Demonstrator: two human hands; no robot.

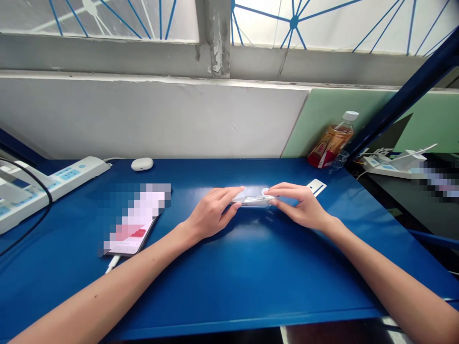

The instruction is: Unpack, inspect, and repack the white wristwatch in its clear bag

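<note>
A small clear plastic packet [254, 200] is stretched level between my two hands, over the middle of the blue table [251, 277]. My left hand [214, 212] pinches its left end between thumb and fingers. At the other end, my right hand [299, 204] grips it the same way, beside a small round white piece [265, 191]. What lies inside the packet is too small to make out. A white card with a dark stripe [317, 187] rests on the table just behind my right hand.
A phone [138, 224] with a white cable lies left of my left hand. Farther back are a white earbud case [142, 164] and a power strip [68, 174]. A drink bottle [332, 143] leans at the back right, near a blue slanted bar [405, 98].
</note>
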